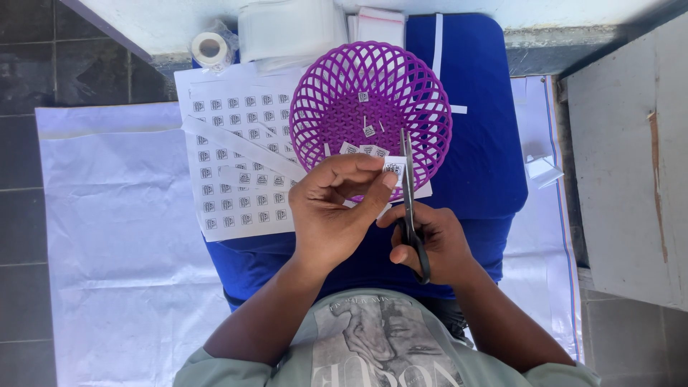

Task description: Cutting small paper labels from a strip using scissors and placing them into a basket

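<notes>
Left hand (333,208) pinches a narrow white paper strip of printed squares (393,168) over the near rim of the purple plastic lattice basket (326,86). Right hand (437,244) grips grey-bladed, black-handled scissors (408,193), blades nearly closed beside the thumb. Risk: nicked fingertip, or cut squares falling outside the basket.

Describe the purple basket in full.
The basket is round, of purple plastic as it looks, with open lattice walls flaring to a wide rim and a finer mesh floor. It stands upright on a blue cloth, its left edge over a printed sheet. Several small cut paper squares lie inside. The scissors blades cross its near rim, and the left hand holds a paper strip there.
</notes>
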